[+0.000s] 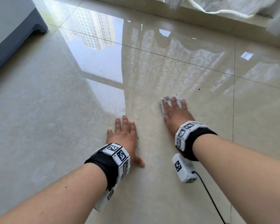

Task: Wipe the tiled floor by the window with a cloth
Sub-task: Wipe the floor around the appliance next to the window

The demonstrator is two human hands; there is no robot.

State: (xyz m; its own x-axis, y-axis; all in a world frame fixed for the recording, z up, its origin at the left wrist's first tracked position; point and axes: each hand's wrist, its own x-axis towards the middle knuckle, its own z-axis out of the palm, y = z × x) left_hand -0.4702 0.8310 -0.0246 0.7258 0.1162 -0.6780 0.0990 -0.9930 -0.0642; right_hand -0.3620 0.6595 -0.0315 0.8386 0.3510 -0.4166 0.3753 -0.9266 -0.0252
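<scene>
Head view: the cloth [178,101] is a small white wad, crumpled and smudged grey with dark grit, lying on the tiled floor [39,110] right of centre. The right hand [176,113] presses down on it with straight, spread fingers, and the fabric shows between and beyond them. The left hand [123,135] rests flat on the bare tile just beside it, fingers relaxed and holding nothing. The glossy beige tiles mirror a window, tower blocks and a patterned curtain; dark specks [199,89] dot the floor near the cloth. Both wrists carry black bands with coded markers. A white curtain [233,5] hangs at the far edge and grey furniture [10,29] stands far left.
</scene>
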